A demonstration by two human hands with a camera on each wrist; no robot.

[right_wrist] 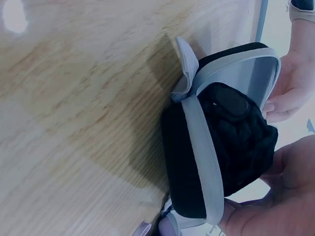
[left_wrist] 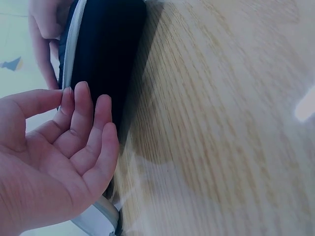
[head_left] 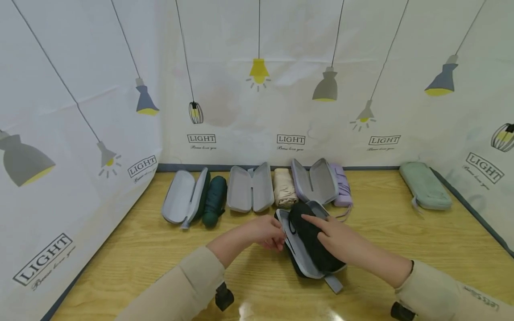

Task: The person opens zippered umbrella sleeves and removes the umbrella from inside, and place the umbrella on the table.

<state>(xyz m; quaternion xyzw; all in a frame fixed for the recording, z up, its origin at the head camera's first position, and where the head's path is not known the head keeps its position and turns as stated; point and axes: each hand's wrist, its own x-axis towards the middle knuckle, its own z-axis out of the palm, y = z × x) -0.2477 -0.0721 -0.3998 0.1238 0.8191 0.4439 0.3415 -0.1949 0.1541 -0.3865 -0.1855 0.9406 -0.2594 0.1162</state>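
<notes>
In the head view a black case (head_left: pixel 295 261) with grey lining stands unfolded on the table, a black folded umbrella (head_left: pixel 307 236) lying in it. My left hand (head_left: pixel 267 232) is at the case's left edge. In the left wrist view its thumb and index fingertip meet at the zipper edge of the case (left_wrist: pixel 106 44), the other fingers bent alongside. My right hand (head_left: pixel 341 240) holds the right half, index finger laid along the umbrella. In the right wrist view its fingers go behind the case (right_wrist: pixel 182 157), while the umbrella's round end (right_wrist: pixel 231 103) shows between the halves.
Along the back stand a dark green case (head_left: pixel 176 196), dark green umbrella (head_left: pixel 214 200), grey-lined case (head_left: pixel 241 189), beige umbrella (head_left: pixel 285 187), purple case (head_left: pixel 325 180) and purple umbrella (head_left: pixel 341 187). A closed pale green case (head_left: pixel 425 185) lies at right. A printed backdrop (head_left: pixel 241 111) borders the table.
</notes>
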